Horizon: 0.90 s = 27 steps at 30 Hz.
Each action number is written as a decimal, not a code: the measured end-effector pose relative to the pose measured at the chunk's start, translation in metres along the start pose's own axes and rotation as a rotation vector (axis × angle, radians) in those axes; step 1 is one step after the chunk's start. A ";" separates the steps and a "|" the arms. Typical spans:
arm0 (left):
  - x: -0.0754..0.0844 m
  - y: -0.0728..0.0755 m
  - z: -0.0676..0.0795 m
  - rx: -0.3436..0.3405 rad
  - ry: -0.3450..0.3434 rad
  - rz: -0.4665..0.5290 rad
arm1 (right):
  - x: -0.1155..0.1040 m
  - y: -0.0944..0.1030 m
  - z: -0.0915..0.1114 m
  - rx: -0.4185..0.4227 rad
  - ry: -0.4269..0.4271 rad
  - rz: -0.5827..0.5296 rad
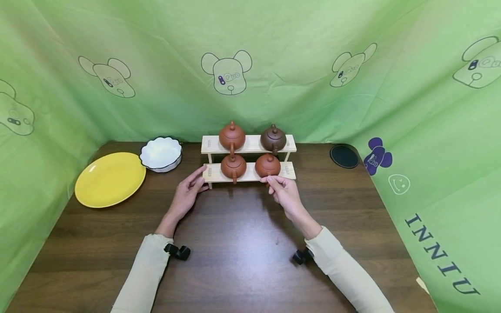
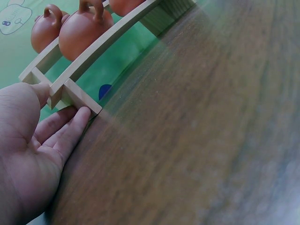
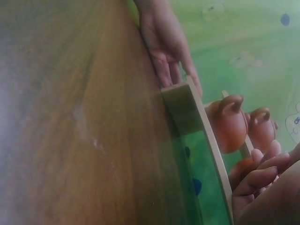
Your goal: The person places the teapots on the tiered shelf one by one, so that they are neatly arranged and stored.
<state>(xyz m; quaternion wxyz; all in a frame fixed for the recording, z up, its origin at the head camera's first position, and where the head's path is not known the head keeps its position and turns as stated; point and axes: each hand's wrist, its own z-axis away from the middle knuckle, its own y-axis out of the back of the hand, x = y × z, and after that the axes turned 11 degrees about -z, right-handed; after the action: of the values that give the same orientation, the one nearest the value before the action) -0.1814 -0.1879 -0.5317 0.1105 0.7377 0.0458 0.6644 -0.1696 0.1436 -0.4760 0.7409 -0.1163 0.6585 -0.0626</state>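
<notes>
A two-tier wooden stand (image 1: 250, 173) bears small clay teapots. On its lower step are a reddish-brown teapot (image 1: 233, 165) at left and another reddish-brown teapot (image 1: 268, 164) at right. The upper step holds an orange-brown teapot (image 1: 232, 135) and a dark brown teapot (image 1: 273, 138). My right hand (image 1: 287, 194) pinches the lower right teapot at its front, thumb and forefinger covering its handle. At the stand's left end, my left hand (image 1: 186, 193) touches the wood; in the left wrist view its fairly straight fingers (image 2: 70, 133) rest against the end leg (image 2: 82, 96).
A yellow oval plate (image 1: 110, 180) and a white scalloped bowl (image 1: 161, 153) sit on the left of the brown wooden table (image 1: 235, 278). A round black coaster (image 1: 344, 156) lies at the back right. Green printed cloth (image 1: 164, 104) encloses the back and sides.
</notes>
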 end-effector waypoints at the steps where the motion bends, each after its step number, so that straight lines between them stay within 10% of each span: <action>1: 0.000 0.000 0.000 -0.003 0.000 0.002 | 0.000 0.000 -0.001 0.002 -0.001 -0.002; 27: 0.000 0.000 0.000 -0.007 -0.006 -0.001 | -0.001 0.016 -0.007 0.008 -0.024 -0.013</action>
<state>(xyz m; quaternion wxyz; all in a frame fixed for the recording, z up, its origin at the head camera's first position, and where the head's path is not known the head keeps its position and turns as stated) -0.1814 -0.1878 -0.5313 0.1135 0.7392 0.0436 0.6624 -0.1779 0.1583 -0.4802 0.7488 -0.1184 0.6485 -0.0686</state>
